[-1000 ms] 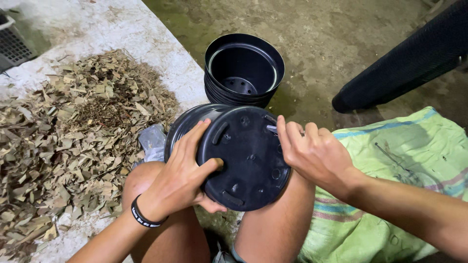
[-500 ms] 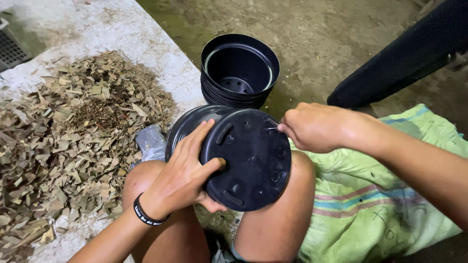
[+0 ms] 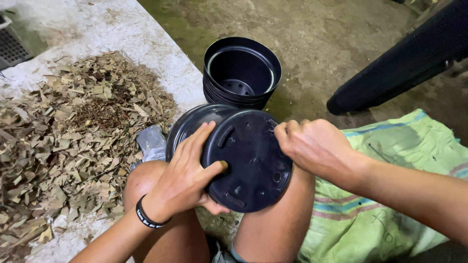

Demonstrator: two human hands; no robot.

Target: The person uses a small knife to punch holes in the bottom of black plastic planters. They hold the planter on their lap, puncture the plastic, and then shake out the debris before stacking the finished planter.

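Observation:
A black plastic pot (image 3: 246, 160) lies on its side between my knees, its holed bottom facing me. My left hand (image 3: 187, 178), with a black wristband, wraps around the pot's left side, thumb pressed on the bottom. My right hand (image 3: 317, 146) is curled into a fist at the pot's upper right edge, fingertips pinching at the rim of the bottom. Just behind stands a stack of black pots (image 3: 242, 73), open side up.
A large pile of dry leaf chips (image 3: 68, 136) covers a pale slab on the left. A green woven sack (image 3: 390, 195) lies to the right. A dark long object (image 3: 404, 63) crosses the upper right. A grey plastic scrap (image 3: 151, 142) sits by my left knee.
My right hand has gone from open fingers on the pot's side to a closed pinch at its upper right edge. The left hand has kept its hold.

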